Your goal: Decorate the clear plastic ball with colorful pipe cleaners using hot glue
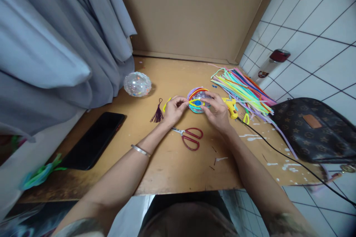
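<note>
A clear ball wrapped with coloured pipe cleaners [198, 94] lies between my hands, a blue piece ringed in yellow on its near side. My left hand [175, 109] pinches the left end of the yellow strip. The fingers of my right hand [216, 110] are closed on the right side of the yellow strip, against the ball. Red-handled scissors [191, 137] lie just below the hands. A dark purple tassel [157, 113] is left of my left hand. The yellow glue gun [231, 108] sits right beside my right hand.
A second clear ball [137, 84] stands back left. Coloured pipe cleaners [243, 89] are piled back right, near a brown bag [314, 129]. The phone [94, 139] lies at left. A black cord [274, 144] crosses the right side.
</note>
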Tool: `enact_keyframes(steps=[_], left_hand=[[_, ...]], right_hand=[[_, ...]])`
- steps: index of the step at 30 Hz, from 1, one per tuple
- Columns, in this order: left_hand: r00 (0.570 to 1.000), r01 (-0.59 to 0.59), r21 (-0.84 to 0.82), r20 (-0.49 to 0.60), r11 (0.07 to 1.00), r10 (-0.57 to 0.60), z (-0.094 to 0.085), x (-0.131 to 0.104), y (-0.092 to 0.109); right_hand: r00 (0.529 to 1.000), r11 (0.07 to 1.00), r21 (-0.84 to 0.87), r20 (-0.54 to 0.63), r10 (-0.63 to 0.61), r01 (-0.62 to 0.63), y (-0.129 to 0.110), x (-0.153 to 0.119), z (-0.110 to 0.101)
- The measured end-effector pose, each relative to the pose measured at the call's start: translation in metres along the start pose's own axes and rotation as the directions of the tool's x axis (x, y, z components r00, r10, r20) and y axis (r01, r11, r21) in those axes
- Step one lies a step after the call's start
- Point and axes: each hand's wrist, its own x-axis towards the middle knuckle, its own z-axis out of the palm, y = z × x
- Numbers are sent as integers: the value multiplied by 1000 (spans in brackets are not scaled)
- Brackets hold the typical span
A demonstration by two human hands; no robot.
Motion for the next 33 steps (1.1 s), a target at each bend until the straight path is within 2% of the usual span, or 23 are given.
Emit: enact_keyframes(steps=[8, 15, 25, 33], left_hand=[[995, 43, -123, 97, 992, -31, -6, 4, -1], [994, 55, -202, 109, 978, -33, -8, 2, 4], [994, -82, -111, 66, 990, 89, -10, -3, 14], [989, 5, -152, 146, 988, 17, -13, -5, 19]], right_hand=[[1000, 1000, -8, 20, -15, 15, 0, 0, -1], [1000, 1000, -1, 28, 1, -1, 0, -1, 0], [1000, 1000, -3, 13, -16, 16, -1, -1, 0], [1000, 1000, -20, 19, -17, 17, -5, -1, 0]])
